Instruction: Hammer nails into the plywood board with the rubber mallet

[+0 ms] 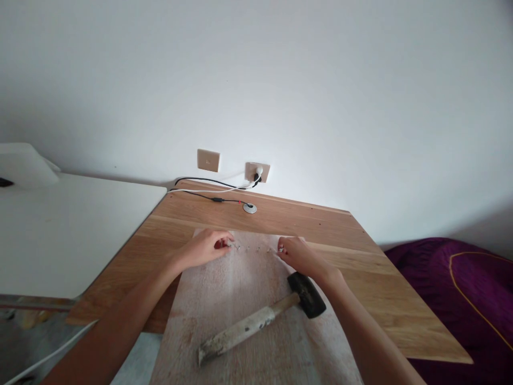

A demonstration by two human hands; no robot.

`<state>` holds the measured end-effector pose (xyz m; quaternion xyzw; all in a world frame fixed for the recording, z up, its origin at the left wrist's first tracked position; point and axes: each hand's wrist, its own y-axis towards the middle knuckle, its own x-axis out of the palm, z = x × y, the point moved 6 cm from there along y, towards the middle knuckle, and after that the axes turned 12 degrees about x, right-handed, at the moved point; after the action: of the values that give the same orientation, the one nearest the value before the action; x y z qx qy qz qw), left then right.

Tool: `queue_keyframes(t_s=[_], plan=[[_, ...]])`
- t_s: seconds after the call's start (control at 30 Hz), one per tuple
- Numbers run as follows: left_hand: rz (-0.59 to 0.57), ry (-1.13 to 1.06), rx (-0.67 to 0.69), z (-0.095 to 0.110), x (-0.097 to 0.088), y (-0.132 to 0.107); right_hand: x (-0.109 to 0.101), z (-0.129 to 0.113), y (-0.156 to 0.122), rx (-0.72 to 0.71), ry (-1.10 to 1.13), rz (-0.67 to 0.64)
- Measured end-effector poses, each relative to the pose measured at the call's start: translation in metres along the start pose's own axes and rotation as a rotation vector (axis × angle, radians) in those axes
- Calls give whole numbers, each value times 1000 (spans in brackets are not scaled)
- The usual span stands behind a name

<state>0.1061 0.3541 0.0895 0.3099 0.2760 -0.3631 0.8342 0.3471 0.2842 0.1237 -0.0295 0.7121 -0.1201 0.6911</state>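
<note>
A pale, worn wooden board [224, 289] lies under both hands, with a row of small nails [258, 249] across its far end. At the left end of that row my left hand [206, 248] is closed, its thumb and fingertips pinched around something small and pale that I cannot make out. My right hand [298, 254] is curled at the right end of the row, with a small shiny nail between thumb and fingers. Nearer to me, a hammer [252, 323] with a black head and a white-smeared wooden handle rests diagonally on the board, its head below my right wrist.
The board sits on a wooden tabletop [360, 272] against a white wall. Black and white cables run from a wall socket [257, 172] past a round cable grommet [249, 208]. A white table [80, 230] adjoins at left; a purple beanbag [433, 283] stands at right.
</note>
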Motion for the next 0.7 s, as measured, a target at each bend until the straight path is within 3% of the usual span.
queue_keyframes(t_s=[0.23, 0.4, 0.7], plan=[[0, 102, 73, 3, 5, 2, 7, -2, 4, -2, -49, 16], [70, 224, 113, 7, 4, 3, 9, -3, 7, -17, -51, 23], [88, 370, 177, 11, 7, 2, -4, -8, -4, -41, 81, 43]])
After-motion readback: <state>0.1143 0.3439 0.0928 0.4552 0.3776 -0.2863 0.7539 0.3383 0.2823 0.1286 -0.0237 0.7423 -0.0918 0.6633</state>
